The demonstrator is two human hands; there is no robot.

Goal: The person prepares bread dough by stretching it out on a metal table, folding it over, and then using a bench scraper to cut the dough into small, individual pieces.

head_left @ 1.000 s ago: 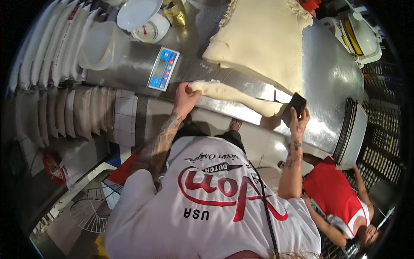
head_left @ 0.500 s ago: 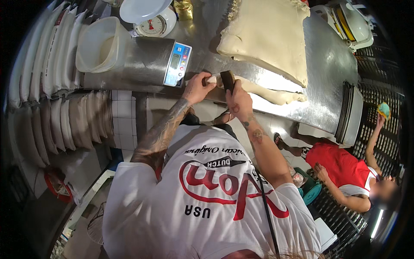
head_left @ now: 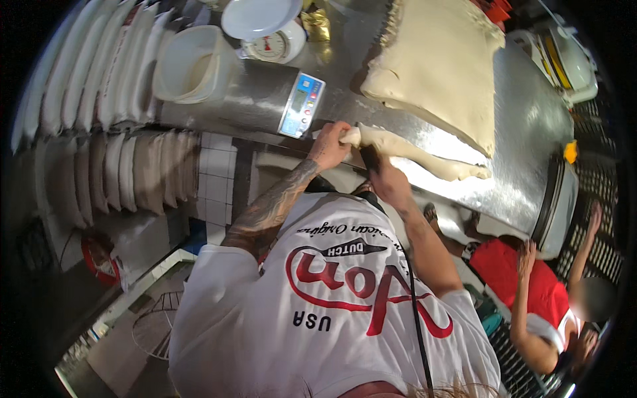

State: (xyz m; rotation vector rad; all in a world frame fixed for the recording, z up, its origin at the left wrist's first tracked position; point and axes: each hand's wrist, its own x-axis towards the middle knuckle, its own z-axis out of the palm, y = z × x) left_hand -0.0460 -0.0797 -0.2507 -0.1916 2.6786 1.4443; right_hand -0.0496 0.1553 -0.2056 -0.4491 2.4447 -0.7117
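A long rope of pale dough [head_left: 418,152] lies along the near edge of the steel table. My left hand [head_left: 330,146] is closed on its left end, pinching a small lump of dough [head_left: 350,137]. My right hand [head_left: 390,180] is wrapped round a dark, flat-sided tool that looks like a dough scraper [head_left: 369,158]. The scraper is tilted at the table edge, just right of the pinched end, and its blade is not visible. Beyond the rope rests a large, thick slab of dough [head_left: 438,73]. A blue-faced digital scale [head_left: 302,106] sits left of my left hand.
A clear plastic tub [head_left: 189,66] and a white dial scale [head_left: 272,46] stand at the far left, near a gold packet [head_left: 316,26]. Stacked sacks [head_left: 99,66] line the left side. A person in red [head_left: 507,272] is at the right, near stacked trays [head_left: 557,199] and black crates.
My right hand has brought the scraper down from above the dough to the table edge. The person's raised hand no longer holds the yellow-and-teal thing. The whole view has shifted slightly.
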